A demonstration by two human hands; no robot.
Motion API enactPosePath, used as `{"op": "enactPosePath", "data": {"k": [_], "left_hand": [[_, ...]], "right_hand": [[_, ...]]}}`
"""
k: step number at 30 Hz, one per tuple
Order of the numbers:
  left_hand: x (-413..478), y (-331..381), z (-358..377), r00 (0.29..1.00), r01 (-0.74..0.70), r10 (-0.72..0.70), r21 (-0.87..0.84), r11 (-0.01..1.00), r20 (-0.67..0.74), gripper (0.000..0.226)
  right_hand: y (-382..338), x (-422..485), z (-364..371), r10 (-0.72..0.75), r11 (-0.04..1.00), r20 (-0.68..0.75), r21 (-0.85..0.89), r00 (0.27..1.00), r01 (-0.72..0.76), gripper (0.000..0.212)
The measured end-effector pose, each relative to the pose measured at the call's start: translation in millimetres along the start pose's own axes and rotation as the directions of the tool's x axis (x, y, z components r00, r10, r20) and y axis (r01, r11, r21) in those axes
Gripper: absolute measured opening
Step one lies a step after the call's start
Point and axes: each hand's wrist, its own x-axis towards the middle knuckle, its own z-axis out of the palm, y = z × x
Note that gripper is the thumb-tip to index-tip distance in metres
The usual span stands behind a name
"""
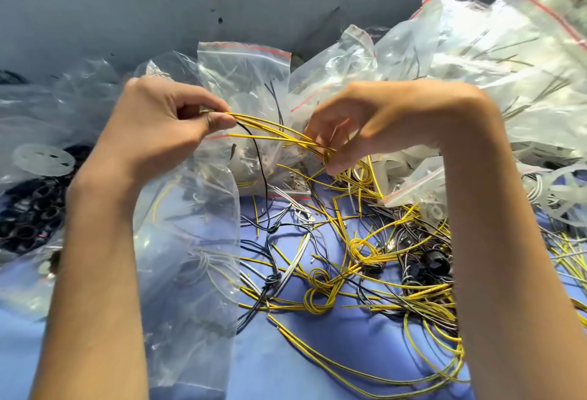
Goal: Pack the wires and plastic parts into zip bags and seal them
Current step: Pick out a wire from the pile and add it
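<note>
A bundle of yellow wires [273,131] stretches between both hands above the blue surface. My left hand [158,126] pinches one end of the bundle between thumb and fingers. My right hand [365,126] pinches the other end, where the wires bend into a loop. A thin black wire [259,158] hangs down from the left hand's grip. Under my left forearm lies a clear zip bag [197,256] with grey wire coils inside. Loose yellow, black and grey wires [349,266], some knotted, cover the blue surface [317,352].
Several clear zip bags with red seal strips [244,72] are heaped at the back and right [492,59]. White plastic discs [43,159] and black plastic parts [28,209] sit at the left, small black parts [435,264] among the wires. A grey wall [158,2] rises behind.
</note>
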Motion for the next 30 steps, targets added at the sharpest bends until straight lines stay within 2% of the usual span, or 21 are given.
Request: {"op": "enactPosePath", "data": {"k": [3,5,9,11,14,17,22,24,26,28,30], "left_hand": [[0.5,-2.3,0.8,1.000,0.028,-0.028,-0.018,0.999,-0.001,0.020],[0.8,-4.3,1.6,0.999,0.051,-0.051,-0.020,0.998,0.005,0.020],[-0.1,-10.6,0.2,0.995,0.096,-0.096,0.001,0.995,0.041,0.016],[-0.5,-15.7,-2.1,0.988,0.129,-0.130,0.029,0.991,0.083,0.012],[-1.7,-20.7,-4.2,0.969,0.175,-0.179,0.043,0.984,0.168,0.004],[-2.9,-21.5,-4.9,0.960,0.179,-0.184,0.044,0.983,0.212,0.005],[-1.4,-17.1,-4.9,0.974,0.165,-0.171,0.049,0.985,0.149,0.026],[-1.2,-12.6,-6.7,0.978,0.160,-0.163,0.031,0.987,0.134,0.031],[-0.9,-5.9,-7.2,0.980,0.148,-0.151,0.028,0.989,0.131,0.034],[-0.4,2.4,-7.0,0.983,0.124,-0.127,0.029,0.992,0.134,0.039],[0.8,13.0,-5.0,0.986,0.069,-0.072,0.024,0.997,0.150,0.052]], "right_hand": [[0.8,0.5,-0.6,0.013,1.000,0.011,-0.003,1.000,-0.013,0.028],[1.8,1.0,0.7,0.023,0.999,-0.003,-0.046,1.000,-0.023,0.022],[5.8,-2.1,-1.9,0.046,0.992,-0.128,-0.113,0.991,-0.060,0.005],[7.9,-3.4,-4.6,0.012,0.992,-0.221,-0.118,0.975,-0.039,0.010],[7.3,-2.8,-6.2,-0.026,1.000,-0.345,-0.017,0.938,0.022,0.010],[5.7,-0.8,-6.3,-0.027,0.992,-0.456,0.100,0.890,0.082,0.009],[8.9,2.1,-6.2,0.065,0.969,-0.531,0.235,0.845,0.072,0.005],[10.2,3.4,-7.6,0.170,0.932,-0.599,0.356,0.782,0.071,0.016],[9.0,4.5,-9.9,0.265,0.883,-0.688,0.455,0.676,0.118,0.029],[4.0,4.4,-12.1,0.295,0.849,-0.754,0.489,0.587,0.201,0.035],[-3.5,3.4,-12.9,0.302,0.805,-0.783,0.515,0.544,0.294,0.036]]}}
